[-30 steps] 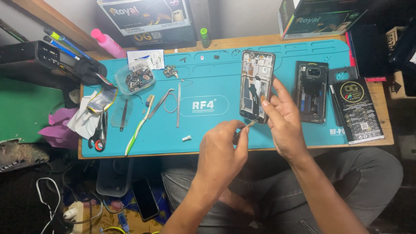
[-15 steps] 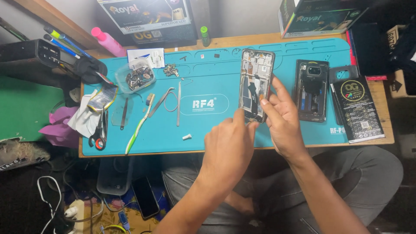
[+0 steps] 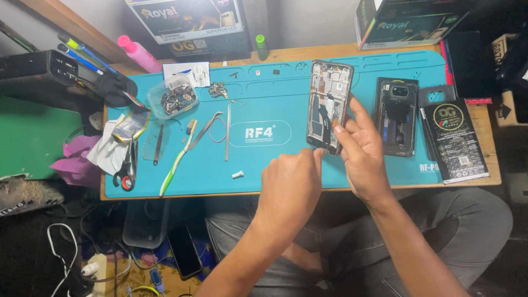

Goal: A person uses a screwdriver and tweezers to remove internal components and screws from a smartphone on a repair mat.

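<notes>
Right hand (image 3: 360, 157) grips the lower edge of an opened phone (image 3: 329, 107), thumb and fingers closed on its bottom right corner, holding it tilted up off the teal mat (image 3: 275, 165). Left hand (image 3: 291, 184) sits at seven o'clock from the phone, fingers curled narrow, fingertips touching the phone's bottom edge; whether it pinches a tool cannot be told. The phone thus lies at twelve o'clock from both hands, its internals facing the camera.

At three o'clock from the phone, a second phone back shell (image 3: 396, 115) lies flat on the mat, with a black packet (image 3: 454, 140) just beside it. At nine o'clock lie tweezers (image 3: 220, 129), a green-handled brush (image 3: 177, 159), scissors (image 3: 127, 168) and a clear tray of small parts (image 3: 175, 99). A small white piece (image 3: 237, 175) rests near the front edge of the surface (image 3: 385, 187).
</notes>
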